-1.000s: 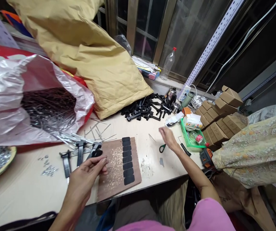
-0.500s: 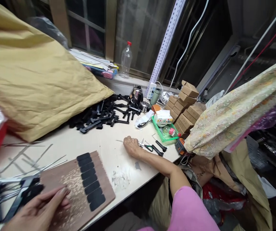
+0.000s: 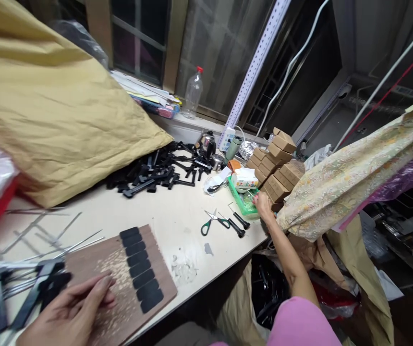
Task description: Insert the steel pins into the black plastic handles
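Note:
Above a brown board bearing a row of black oval-ended pads and scattered pale crumbs, my left hand is closed in a pinch; whatever lies between its fingertips is too hidden to name. My right hand reaches to the right end of a green plastic basket, fingers curled inward over its rim, where a red-labelled bottle showed before. What it grips there is hidden. Scissors with green-and-black handles lie spread on the table, beside two black-handled tools.
Metal rods and black clamp-like parts lie at the left. A heap of black parts sits at the back, near a kettle. Small cardboard boxes are stacked behind the basket. Yellow cloth and patterned cloth hang in from both sides.
My right hand has moved right, from beside the scissors to the green basket, uncovering the scissors. My left hand keeps its pinch over the board. The view has shifted slightly.

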The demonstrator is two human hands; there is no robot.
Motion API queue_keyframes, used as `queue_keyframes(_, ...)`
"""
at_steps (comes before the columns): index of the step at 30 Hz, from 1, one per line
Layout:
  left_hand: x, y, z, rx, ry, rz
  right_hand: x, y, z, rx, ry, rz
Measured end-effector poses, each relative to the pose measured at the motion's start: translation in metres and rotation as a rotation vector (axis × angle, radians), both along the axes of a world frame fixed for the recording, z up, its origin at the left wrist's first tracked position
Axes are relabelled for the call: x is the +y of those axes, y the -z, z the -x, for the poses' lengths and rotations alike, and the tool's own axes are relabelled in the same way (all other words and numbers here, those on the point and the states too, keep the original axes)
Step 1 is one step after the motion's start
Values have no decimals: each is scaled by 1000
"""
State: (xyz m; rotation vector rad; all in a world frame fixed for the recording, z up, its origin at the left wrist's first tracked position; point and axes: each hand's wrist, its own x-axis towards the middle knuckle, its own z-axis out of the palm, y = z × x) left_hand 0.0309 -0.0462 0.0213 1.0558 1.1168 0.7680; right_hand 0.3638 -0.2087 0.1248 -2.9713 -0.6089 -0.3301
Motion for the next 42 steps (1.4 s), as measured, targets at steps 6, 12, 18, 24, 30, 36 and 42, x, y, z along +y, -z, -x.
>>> queue_keyframes(6,2,-9,0,-116,-82,18,52,9,4,39,-279,-320)
queue_keyframes(12,19,11,18,-189,-253,-38,161,62,82,824,-658,-846)
queue_keyframes(18,33,22,57,-193,-424,-39,250,76,171,571,-950,-175)
queue_keyframes(24,37,22,62,-252,-425,0,297,94,202,448,-906,187)
queue_keyframes(30,54,15,51,-416,-360,110,314,108,210,448,-855,252)
queue_keyframes(36,69,14,43,-602,-354,270,309,99,198,508,-868,115)
queue_keyframes(42,69,17,34,-515,-366,174,280,91,196,719,-955,-79)
